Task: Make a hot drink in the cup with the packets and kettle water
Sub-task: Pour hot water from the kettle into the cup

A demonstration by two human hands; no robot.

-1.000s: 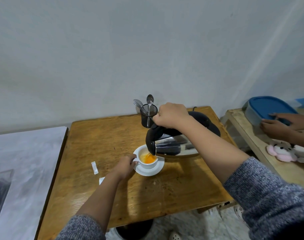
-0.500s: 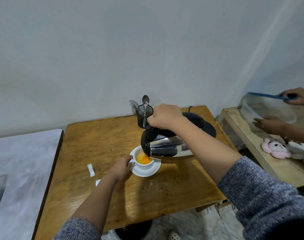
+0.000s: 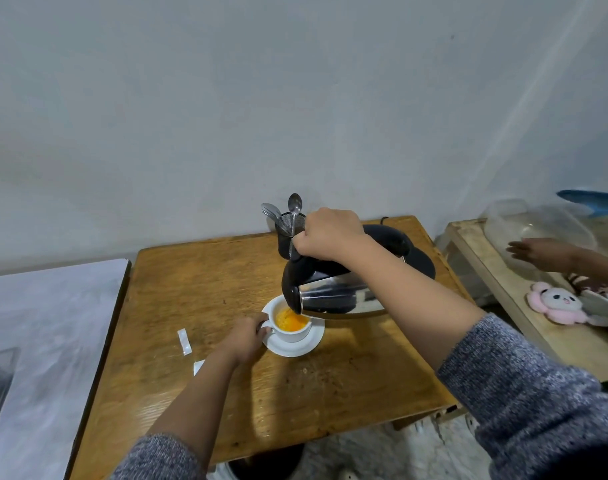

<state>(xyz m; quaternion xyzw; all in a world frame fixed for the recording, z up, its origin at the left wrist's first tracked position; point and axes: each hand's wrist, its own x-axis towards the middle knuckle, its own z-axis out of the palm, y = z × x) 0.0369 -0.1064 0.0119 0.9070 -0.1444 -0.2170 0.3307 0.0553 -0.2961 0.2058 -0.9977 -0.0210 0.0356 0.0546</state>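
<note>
cup sits on its saucer near the middle of the desk, orange liquid showing inside, well short of the rim by the look of it. right over its far edge hangs the kettle, tipped nearly flat, long axis running out to the right, spout end low and just above the cup's rim. whether water is running right now is too fine to tell.

left hand is the near one, grip curled on the cup's handle side, pinning it in place. right hand sits up above and behind, fist wrapped round the kettle's black handle, forearm crossing in front of the kettle body.

so the pour line runs from the right and above, down and left into the cup. that's the relation to watch: spout must stay over the opening, clear of the left hand's fingers just beside the rim. hot water that close is the risk, i'd say.

further out: two torn packets lie left of the saucer, one half hidden by the left arm. spoons in a holder stand at the back, probably wanted for stirring.
</note>
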